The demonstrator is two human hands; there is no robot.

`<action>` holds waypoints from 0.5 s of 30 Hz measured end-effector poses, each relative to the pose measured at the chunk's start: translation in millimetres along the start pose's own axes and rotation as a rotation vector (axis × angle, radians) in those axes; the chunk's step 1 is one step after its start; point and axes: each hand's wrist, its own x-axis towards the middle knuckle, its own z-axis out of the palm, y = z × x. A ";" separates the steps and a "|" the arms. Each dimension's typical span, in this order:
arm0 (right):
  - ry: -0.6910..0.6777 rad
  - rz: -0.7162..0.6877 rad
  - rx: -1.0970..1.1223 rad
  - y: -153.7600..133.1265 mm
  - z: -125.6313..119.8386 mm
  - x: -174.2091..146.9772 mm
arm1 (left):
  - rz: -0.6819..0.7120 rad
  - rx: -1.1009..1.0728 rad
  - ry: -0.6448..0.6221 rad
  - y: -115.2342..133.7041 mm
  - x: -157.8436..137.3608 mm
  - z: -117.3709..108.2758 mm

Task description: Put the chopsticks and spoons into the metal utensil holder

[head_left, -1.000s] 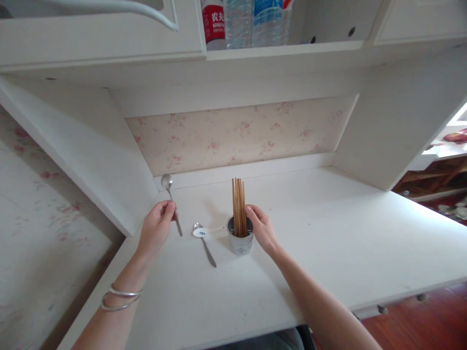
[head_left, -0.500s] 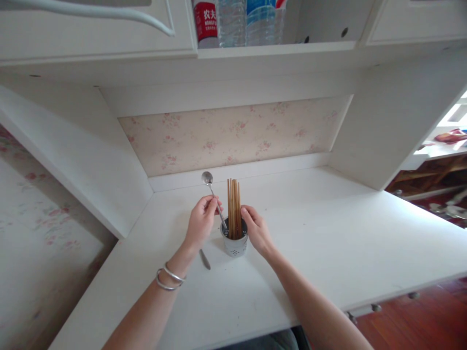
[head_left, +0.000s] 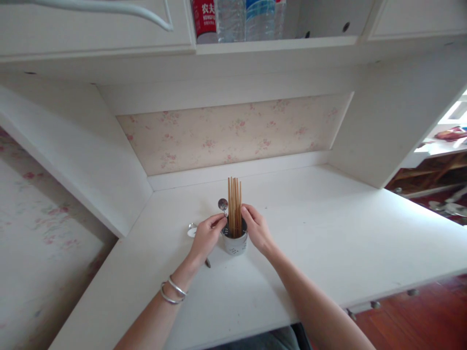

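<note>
A perforated metal utensil holder stands upright on the white desktop, with several wooden chopsticks in it. My left hand pinches a metal spoon by the handle, close to the holder's left rim. Its bowl points up and the handle's lower end is inside the holder. Against the holder's right side, my right hand is closed, thumb beside the chopsticks and fingers partly hidden. Another metal utensil lies on the desktop, mostly covered by my left hand; a shiny rounded end shows beyond it.
The white desktop is bounded by side panels and a low back ledge. Overhead, a cabinet shelf holds several plastic bottles. Drawer knobs stick out below the front edge at right.
My left hand has moved down and slightly right, lowering the spoon deeper into the holder. The utensil's rounded end on the desktop has come into view. My right hand stays in place.
</note>
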 end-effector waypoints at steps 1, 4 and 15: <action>-0.004 0.000 -0.001 -0.1 -0.3 -0.2 | -0.012 -0.026 -0.011 -0.1 -2.3 0.1; -0.008 0.002 -0.009 0.6 -1.0 -0.4 | -0.034 -0.151 -0.077 -0.2 -12.6 1.3; 0.277 -0.254 -0.188 -28.9 0.3 -10.5 | 0.002 -0.375 -0.217 -4.9 -35.5 16.7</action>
